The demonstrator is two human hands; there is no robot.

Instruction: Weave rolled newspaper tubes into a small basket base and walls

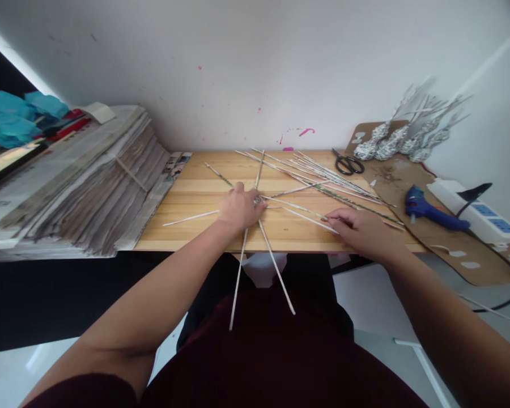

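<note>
Thin rolled paper sticks cross in a star shape on the wooden table, meeting at a small woven centre (260, 199). My left hand (239, 207) presses on that centre and holds it with its fingers, partly covering the crossing. Two of the sticks (276, 263) reach past the table's front edge over my lap. To the right, my right hand (359, 229) pinches the end of one rolled paper stick (300, 208) between thumb and fingers. Another white stick (308, 219) runs under or beside that hand; its end is hidden.
Loose paper sticks (340, 184) lie in a bundle at the back right of the table (195, 192). Near them are black scissors (348, 163), a blue glue gun (433, 209), a white power strip (480, 207) and foil-like wrapped bundles (391, 141). Stacked newspapers (110, 170) stand left.
</note>
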